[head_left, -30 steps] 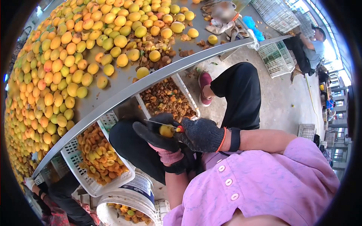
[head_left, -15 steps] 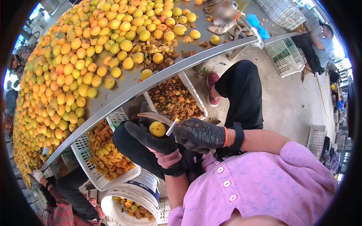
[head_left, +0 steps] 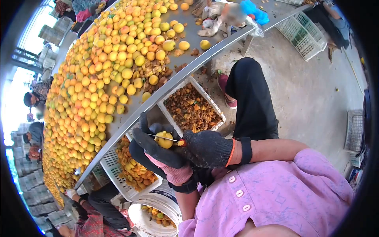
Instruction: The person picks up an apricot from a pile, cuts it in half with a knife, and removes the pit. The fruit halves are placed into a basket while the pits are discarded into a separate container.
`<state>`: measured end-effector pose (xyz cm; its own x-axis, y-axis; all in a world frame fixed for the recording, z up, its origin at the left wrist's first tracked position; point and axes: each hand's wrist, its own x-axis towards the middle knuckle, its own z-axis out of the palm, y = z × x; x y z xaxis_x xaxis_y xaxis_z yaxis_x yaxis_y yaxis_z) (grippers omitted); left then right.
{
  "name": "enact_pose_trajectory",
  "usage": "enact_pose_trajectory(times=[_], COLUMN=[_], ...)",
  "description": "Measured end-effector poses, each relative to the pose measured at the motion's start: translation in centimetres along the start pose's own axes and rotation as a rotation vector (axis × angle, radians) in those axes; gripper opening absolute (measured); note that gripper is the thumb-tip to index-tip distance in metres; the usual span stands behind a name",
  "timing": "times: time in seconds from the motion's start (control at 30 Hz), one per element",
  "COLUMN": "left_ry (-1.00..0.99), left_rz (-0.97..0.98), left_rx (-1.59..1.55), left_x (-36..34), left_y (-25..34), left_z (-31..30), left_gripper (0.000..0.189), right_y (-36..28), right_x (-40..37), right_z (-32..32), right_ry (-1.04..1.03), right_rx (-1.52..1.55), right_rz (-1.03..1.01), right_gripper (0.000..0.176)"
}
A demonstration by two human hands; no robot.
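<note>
My left hand (head_left: 167,156), in a dark glove with a pink cuff, holds a yellow apricot (head_left: 162,143) with the fingers curled around it. Gripped in my right hand (head_left: 211,149), also dark-gloved, is a small knife (head_left: 160,136). Its thin blade lies across the apricot's upper side, edge-on to the camera. Just beyond my hands, below the table edge, a white crate (head_left: 219,114) holds brown and orange fruit scraps. Left of my left hand stands another white crate (head_left: 112,170) with halved apricots.
A metal table (head_left: 130,120) with a raised rim carries a large heap of apricots (head_left: 90,91). Near my left elbow a white bucket (head_left: 138,217) leans, with fruit inside. Cloths and a blue plastic bag (head_left: 254,12) lie on the table. Other people sit around it.
The knife has turned from beside the apricot, its broad curved blade showing, to lie across the fruit edge-on. My right hand has rotated and the camera view has shifted.
</note>
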<state>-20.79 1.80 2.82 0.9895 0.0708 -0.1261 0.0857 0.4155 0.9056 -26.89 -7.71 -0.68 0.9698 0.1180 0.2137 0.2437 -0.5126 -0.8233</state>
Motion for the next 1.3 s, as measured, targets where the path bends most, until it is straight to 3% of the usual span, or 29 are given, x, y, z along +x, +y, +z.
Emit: enact_pose_trajectory(times=[0.13, 0.2, 0.27, 0.33, 0.37, 0.5, 0.57, 0.67, 0.77, 0.83, 0.9, 0.93, 1.0, 1.07, 1.13, 1.17, 1.2, 1.27, 1.3], left_ry=[-0.059, -0.017, 0.024, -0.12, -0.237, -0.134, -0.316, -0.403, -0.519, -0.545, -0.422, -0.357, -0.313, -0.332, -0.36, -0.442, -0.443, -0.668, -0.602], left_rz=[0.045, 0.068, 0.097, 0.055, 0.045, -0.079, 0.124, 0.311, 0.289, 0.316, -0.018, 0.006, -0.138, -0.093, 0.158, 0.258, 0.259, 0.274, 0.284], left_rx=[0.093, 0.175, 0.252, 0.403, 0.649, 0.433, 0.434, 0.615, 0.729, 0.762, 0.526, 0.628, 0.57, 0.646, 0.802, 0.667, 0.664, 0.972, 0.997], left_x=[0.3, -0.4, -0.8, -1.6, -2.4, -3.5, -3.3, -2.8, -2.1, -2.1, -2.1, -1.6, -2.0, -2.3, -2.4, -1.4, -0.7, 0.7, 0.5], left_y=[0.4, 0.8, 1.1, 1.5, 1.8, 1.1, 0.8, 0.3, 0.9, 0.9, 0.7, -0.8, -0.9, 0.0, 1.5, 0.4, 0.6, 1.6, 1.1], left_z=[1.7, 3.8, 5.0, 4.4, 4.2, 6.2, 6.8, 7.1, 7.0, 6.9, 5.8, 4.9, 4.7, 5.1, 7.4, 6.2, 5.6, 4.9, 5.3], left_gripper=[0.061, 0.059, 0.059, 0.058, 0.055, 0.038, 0.039, 0.042, 0.048, 0.048, 0.047, 0.048, 0.047, 0.045, 0.029, 0.032, 0.032, 0.04, 0.042], right_y=[-0.8, -0.3, -0.2, 0.5, 0.9, 1.4, 1.5, 1.8, 2.7, 3.6, 4.0, 4.1, 3.9, 3.1, 3.0, 3.2, 3.4, 4.2, 4.2], right_x=[0.6, 1.0, 0.4, 0.2, 0.0, -0.6, -0.7, -1.0, -1.1, -0.8, -1.1, -1.1, -1.0, -1.1, -1.1, -1.0, -0.8, -0.4, -0.1], right_z=[-2.7, -3.8, -3.5, -3.6, -3.8, -4.6, -5.1, -5.9, -6.7, -7.8, -7.3, -7.0, -6.3, -7.0, -8.4, -9.0, -9.4, -9.2, -9.4], right_ry=[-0.083, 0.07, 0.176, 0.278, 0.275, 0.289, 0.316, 0.26, 0.221, 0.232, 0.279, 0.329, 0.344, 0.264, 0.223, 0.177, 0.13, 0.14, 0.159], right_rx=[-0.006, 0.034, 0.019, 0.002, 0.035, 0.088, 0.091, 0.089, 0.121, 0.156, 0.095, 0.03, 0.088, 0.222, 0.16, 0.113, 0.066, 0.143, 0.072], right_rz=[0.127, -0.093, -0.023, 0.044, 0.061, 0.096, 0.084, 0.158, 0.17, -0.115, -0.13, -0.148, -0.064, 0.003, 0.051, 0.019, -0.013, 0.05, -0.03], right_gripper=[0.024, 0.024, 0.025, 0.026, 0.029, 0.034, 0.033, 0.034, 0.035, 0.033, 0.032, 0.03, 0.032, 0.033, 0.031, 0.031, 0.031, 0.031, 0.033])
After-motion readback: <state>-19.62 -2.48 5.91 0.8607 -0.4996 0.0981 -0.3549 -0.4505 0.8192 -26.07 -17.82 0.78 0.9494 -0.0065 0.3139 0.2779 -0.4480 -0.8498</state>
